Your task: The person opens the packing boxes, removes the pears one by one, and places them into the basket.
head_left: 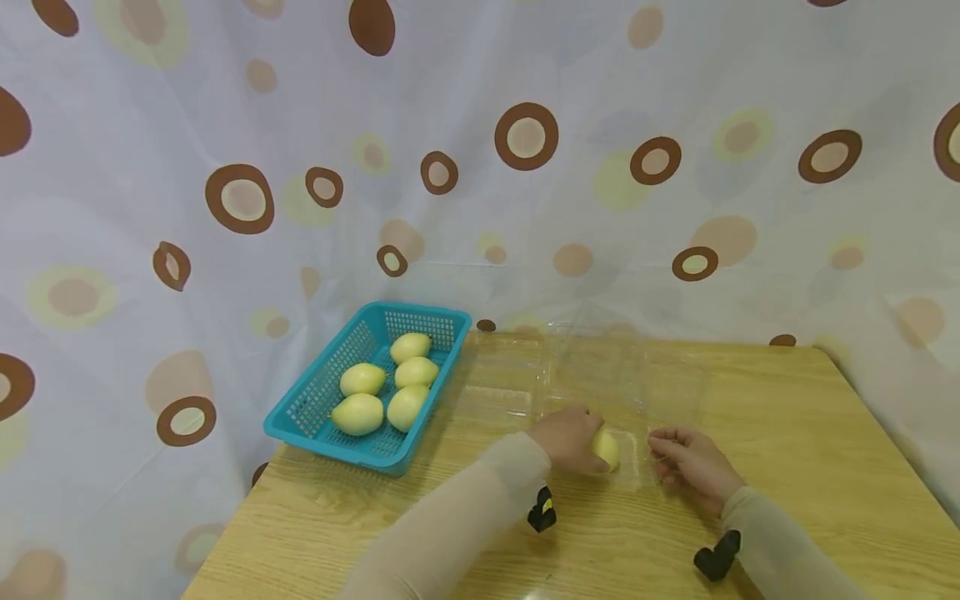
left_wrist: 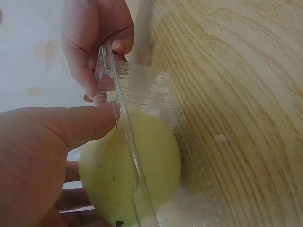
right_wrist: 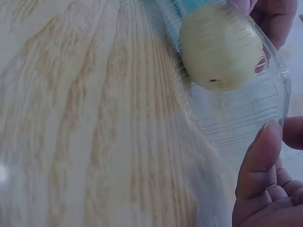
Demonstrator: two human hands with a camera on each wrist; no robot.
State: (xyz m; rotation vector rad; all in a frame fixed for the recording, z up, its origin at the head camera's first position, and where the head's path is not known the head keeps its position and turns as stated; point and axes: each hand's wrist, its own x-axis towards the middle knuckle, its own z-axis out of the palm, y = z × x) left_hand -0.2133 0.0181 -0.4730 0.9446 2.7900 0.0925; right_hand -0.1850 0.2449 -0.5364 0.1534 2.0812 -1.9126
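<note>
A pale yellow pear [left_wrist: 128, 170] with a short dark stem sits at the left end of a clear plastic box [right_wrist: 236, 113]. My left hand [head_left: 572, 442] grips the pear, its thumb by the box's rim and its other fingers round the fruit's far side. At the box's right end, my right hand [head_left: 697, 467] pinches the rim between thumb and fingers. In the head view the pear [head_left: 606, 450] shows only in part beside the left fingers. The see-through walls are hard to make out from above.
A blue plastic basket [head_left: 337, 454] with several pears [head_left: 358, 414] stands at the left of the wooden table [head_left: 795, 467]. More clear plastic packaging [head_left: 495, 400] lies behind the hands. A patterned curtain [head_left: 465, 108] hangs along the back and left.
</note>
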